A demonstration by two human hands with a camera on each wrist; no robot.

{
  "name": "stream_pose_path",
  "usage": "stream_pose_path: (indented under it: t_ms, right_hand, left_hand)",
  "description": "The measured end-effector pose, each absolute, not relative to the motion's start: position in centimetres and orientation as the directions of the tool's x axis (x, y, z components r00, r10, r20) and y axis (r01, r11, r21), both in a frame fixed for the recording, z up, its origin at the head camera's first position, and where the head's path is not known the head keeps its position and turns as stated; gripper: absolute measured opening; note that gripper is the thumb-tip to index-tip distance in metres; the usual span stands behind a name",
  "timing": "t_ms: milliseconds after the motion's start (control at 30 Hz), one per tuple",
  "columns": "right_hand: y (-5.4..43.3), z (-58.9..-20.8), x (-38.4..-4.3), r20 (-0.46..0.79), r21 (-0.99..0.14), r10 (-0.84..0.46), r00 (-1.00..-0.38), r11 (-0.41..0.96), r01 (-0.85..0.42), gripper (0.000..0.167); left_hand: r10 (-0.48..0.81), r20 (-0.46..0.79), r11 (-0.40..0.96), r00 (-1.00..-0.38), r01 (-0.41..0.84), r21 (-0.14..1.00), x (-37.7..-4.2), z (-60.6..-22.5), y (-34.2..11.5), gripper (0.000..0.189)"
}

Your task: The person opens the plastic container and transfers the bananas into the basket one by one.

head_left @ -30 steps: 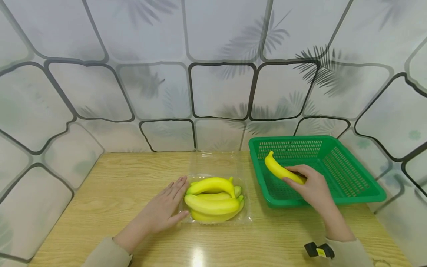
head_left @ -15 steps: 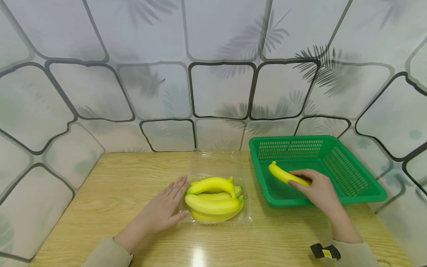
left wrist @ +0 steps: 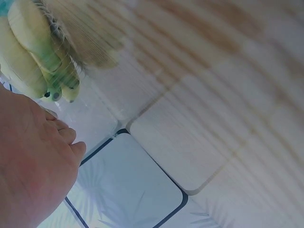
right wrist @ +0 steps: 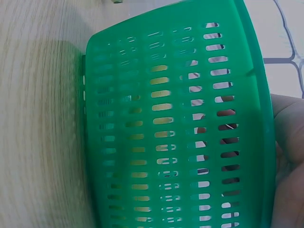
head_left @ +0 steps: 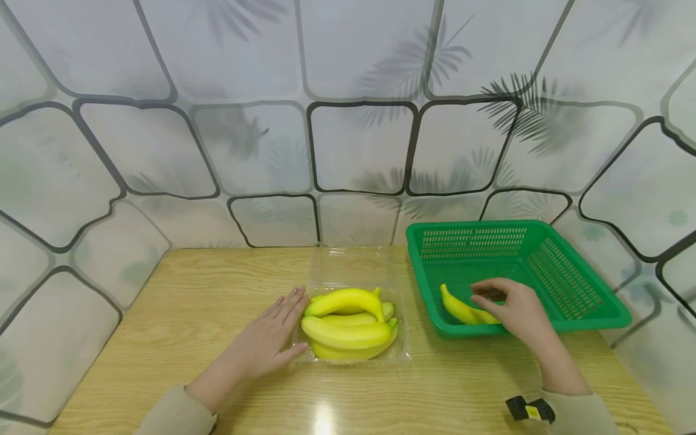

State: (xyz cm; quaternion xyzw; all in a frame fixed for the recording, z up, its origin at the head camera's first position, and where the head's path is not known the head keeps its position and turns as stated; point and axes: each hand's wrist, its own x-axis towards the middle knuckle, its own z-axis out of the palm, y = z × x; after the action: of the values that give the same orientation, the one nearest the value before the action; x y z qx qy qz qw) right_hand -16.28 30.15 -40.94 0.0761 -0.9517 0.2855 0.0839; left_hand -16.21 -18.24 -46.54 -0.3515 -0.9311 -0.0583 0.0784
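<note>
My left hand (head_left: 266, 338) lies flat with fingers straight, touching the left side of a clear plastic clamshell box (head_left: 403, 350) that holds several yellow bananas (head_left: 348, 333). In the left wrist view the banana ends (left wrist: 35, 52) show beyond the knuckles. On the right, a single banana (head_left: 462, 311) lies in the green basket (head_left: 592, 328) by its near wall. Just above it hovers my right hand (head_left: 519, 308), fingers loosely bent and apart from the banana. From the right wrist, yellow shows through the basket's slots, and the basket wall hides most of the hand.
The box's clear lid (head_left: 350, 266) stands folded back towards the wall. Wood-grain table (head_left: 201, 302) stretches left of the box and along the front. Patterned wall covering (head_left: 359, 151) closes off the back and both sides.
The right hand moved slightly right and lowered the banana, then let go of it. The banana now lies at the bottom of the basket. The left hand has stayed still.
</note>
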Motion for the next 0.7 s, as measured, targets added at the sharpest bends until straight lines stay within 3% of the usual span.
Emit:
stream_pose_path:
  t_ms: [700]
  right_hand:
    - [29.78,-40.14,-16.36,0.214,-0.534,-0.096,-0.972,0.822,-0.199,0.025]
  left_hand:
    - [0.639,0.17,0.754,-0.75,0.655,0.056,-16.35,-46.68,-18.26,0.084]
